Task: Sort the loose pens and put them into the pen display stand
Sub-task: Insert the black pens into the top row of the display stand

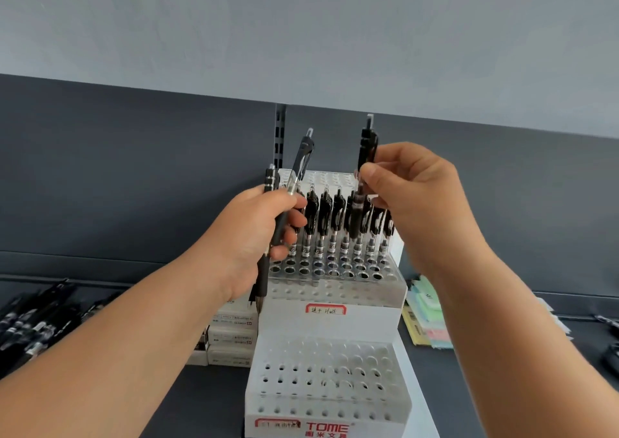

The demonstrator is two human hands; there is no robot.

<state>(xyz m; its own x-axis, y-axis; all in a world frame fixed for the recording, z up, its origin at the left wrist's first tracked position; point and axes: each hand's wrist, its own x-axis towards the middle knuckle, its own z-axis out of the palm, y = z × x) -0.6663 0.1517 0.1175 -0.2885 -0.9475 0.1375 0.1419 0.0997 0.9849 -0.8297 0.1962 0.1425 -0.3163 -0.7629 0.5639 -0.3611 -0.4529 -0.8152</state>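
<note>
A white tiered pen display stand with rows of holes stands on the dark shelf in front of me. One row on its upper tier holds several black pens upright. My left hand grips two black pens just left of that row, their clip ends up. My right hand pinches a single black pen upright above the right part of the filled row. The lower tiers' holes are empty.
A pile of loose black pens lies on the shelf at the left. Small white boxes are stacked left of the stand. Pastel sticky-note pads lie to its right. A dark back panel rises behind.
</note>
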